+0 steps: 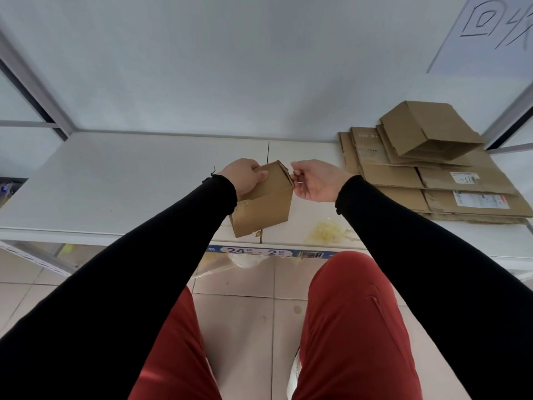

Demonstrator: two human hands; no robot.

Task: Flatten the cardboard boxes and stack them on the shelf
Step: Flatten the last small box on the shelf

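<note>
Cardboard, one small box [264, 202], was still standing in box form between your two hands, over the front part of the white shelf [121, 183]. Your left hand [245, 176] gripped its upper left side, fingers curled over the top edge and thumb laid on the near face. Your right hand [314, 180] was at the box's upper right corner, fingers curled and apparently pinching the edge of a flap or a strip there; the exact contact was too small to make out.

Done so far, as judged from the shelf: a pile of flattened boxes [450, 186] lay well off to the right of your right hand, several sheets deep, some carrying shipping labels. On top of that pile sat one more box [427, 131] that looked only partly collapsed, its open end still gaping.

Left to do: open and flatten the box in hand, then add it to the pile. The top box on the pile likely needed pressing flat too. Whether more boxes waited outside the view could not be told.

Also noted: a yellowish stain [327, 232] on the shelf just below your right hand, and a blue label strip [259, 252] on the shelf's front edge.
</note>
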